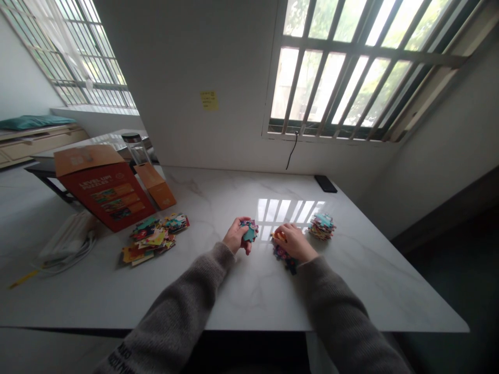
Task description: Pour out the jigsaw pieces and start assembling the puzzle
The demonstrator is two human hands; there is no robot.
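Note:
My left hand (234,236) is closed round a small stack of jigsaw puzzle pieces (250,232), a teal one on top under the thumb. To its right, my right hand (295,242) reaches down to the table with bent fingers, pinching an orange puzzle piece (279,236). Partly hidden beneath that hand lies a dark, purple-patterned group of pieces (284,256). A neat stack of puzzle pieces (322,227) stands just beyond it on the right. Further left, a loose heap of colourful pieces (152,240) is spread on the white table (241,296).
At the left stand a red puzzle box (113,192) with its flap open and a smaller orange box (156,186). Behind them is a glass bottle (137,149). A white power strip (68,241) with cable lies at far left. A black phone (325,184) rests near the back right edge.

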